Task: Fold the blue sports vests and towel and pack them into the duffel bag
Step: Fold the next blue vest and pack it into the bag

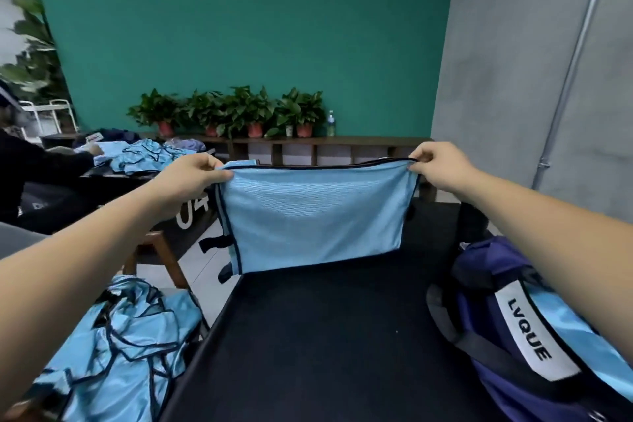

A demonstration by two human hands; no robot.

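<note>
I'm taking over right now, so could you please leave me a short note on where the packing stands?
Left hand and right hand each pinch a top corner of a blue vest held over the dark table.
Duffel bag at right shows blue fabric in its opening.
Crumpled vests lie piled at lower left.
To do: fold this vest, pack it, then the pile. Towel not spotted.

Both hands pinch blue vest above table.

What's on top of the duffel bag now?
Shiny blue fabric lies across the duffel bag, beside its LVQUE label. The right forearm covers part; the bag's inside is hidden.
</note>
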